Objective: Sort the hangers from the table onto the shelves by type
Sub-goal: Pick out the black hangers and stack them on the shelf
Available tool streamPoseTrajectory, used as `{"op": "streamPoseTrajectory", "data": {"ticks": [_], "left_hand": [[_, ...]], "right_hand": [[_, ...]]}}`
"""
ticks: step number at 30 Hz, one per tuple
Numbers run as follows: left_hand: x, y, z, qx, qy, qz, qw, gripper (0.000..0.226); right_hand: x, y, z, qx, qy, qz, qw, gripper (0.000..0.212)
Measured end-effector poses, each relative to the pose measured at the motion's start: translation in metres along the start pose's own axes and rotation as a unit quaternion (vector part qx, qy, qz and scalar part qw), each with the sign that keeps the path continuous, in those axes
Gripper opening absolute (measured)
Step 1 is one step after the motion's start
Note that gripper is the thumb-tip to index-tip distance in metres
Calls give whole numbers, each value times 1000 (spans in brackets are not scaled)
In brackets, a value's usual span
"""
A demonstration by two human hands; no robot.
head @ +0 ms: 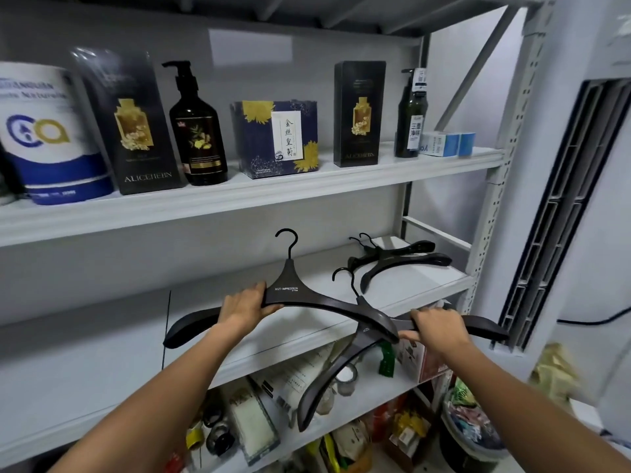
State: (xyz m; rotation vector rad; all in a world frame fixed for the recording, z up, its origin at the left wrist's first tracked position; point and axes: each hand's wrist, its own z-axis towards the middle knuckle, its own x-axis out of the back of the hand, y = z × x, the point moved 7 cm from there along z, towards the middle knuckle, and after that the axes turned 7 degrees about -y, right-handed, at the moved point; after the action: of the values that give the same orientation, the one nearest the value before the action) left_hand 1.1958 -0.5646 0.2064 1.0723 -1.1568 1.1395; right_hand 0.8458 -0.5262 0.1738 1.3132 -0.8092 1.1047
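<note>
My left hand [245, 306] grips a wide dark brown hanger [307, 295] by its left arm, hook pointing up, in front of the middle shelf [392, 295]. My right hand [435, 327] holds a second dark hanger [345, 367] that hangs tilted, its lower arm pointing down and left. The two hangers cross near my right hand. Two black hangers [399, 259] lie on the middle shelf at the back right.
The upper shelf [239, 196] carries bottles, dark boxes and a blue-and-white pack. Lower shelves hold tape rolls, boxes and packets [259, 414]. A metal upright [495, 186] and a vent grille [563, 213] stand at the right. A bin [467, 435] sits lower right.
</note>
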Motion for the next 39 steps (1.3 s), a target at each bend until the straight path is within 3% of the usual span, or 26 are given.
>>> {"op": "streamPoseTrajectory", "data": {"ticks": [9,15,19,26,39], "left_hand": [[-24,21,50,10,2,-5,1000,51],[-49,46,112,61,-28,-44,997,44],[-64,62,144,106,-30,-62,992,45],[-82,81,187,160,-28,-69,984,45],[-110,78,227,206,-30,-18,978,44]], "right_hand": [[-38,39,69,9,0,3,1000,72],[-82,87,142,31,16,4,999,71],[-114,115,187,48,-29,26,998,73],[-151,154,244,104,51,65,991,67],[-224,185,318,83,-78,88,990,67]]}}
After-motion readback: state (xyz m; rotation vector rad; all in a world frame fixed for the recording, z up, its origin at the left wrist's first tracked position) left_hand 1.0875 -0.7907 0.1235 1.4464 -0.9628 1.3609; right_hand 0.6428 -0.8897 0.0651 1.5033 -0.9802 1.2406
